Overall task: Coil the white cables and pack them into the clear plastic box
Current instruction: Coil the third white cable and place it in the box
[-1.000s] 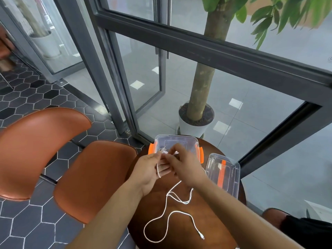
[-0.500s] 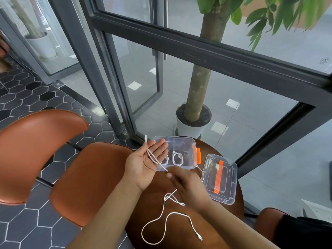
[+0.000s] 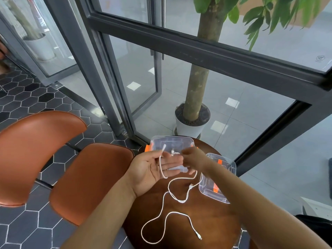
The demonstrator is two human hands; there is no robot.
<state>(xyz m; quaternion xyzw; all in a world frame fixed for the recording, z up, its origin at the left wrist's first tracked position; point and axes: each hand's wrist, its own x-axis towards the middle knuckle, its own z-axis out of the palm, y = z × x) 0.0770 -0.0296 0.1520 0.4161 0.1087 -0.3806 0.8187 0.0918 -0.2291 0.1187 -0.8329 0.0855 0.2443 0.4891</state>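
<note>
My left hand (image 3: 152, 168) is held palm up with straight fingers over the table's far left. A white cable (image 3: 160, 162) lies across the palm, and its plug end sticks up past the thumb. My right hand (image 3: 194, 159), blurred and with curled fingers, pinches the same cable just beyond my left fingertips. From there the cable drops in loose loops (image 3: 161, 212) onto the table. The clear plastic box (image 3: 186, 141) with orange latches stands behind both hands; a small coiled white cable shows inside it. Its clear lid (image 3: 224, 169) lies to the right.
A round dark wooden table (image 3: 215, 221) carries everything. Two orange chairs (image 3: 89, 177) stand close on the left. Behind the table are a potted tree (image 3: 192, 126) in a white pot and a dark-framed glass wall.
My right hand has risen from below my left palm to beside the left fingertips, drawing the cable with it. The loops on the table have shifted and tightened.
</note>
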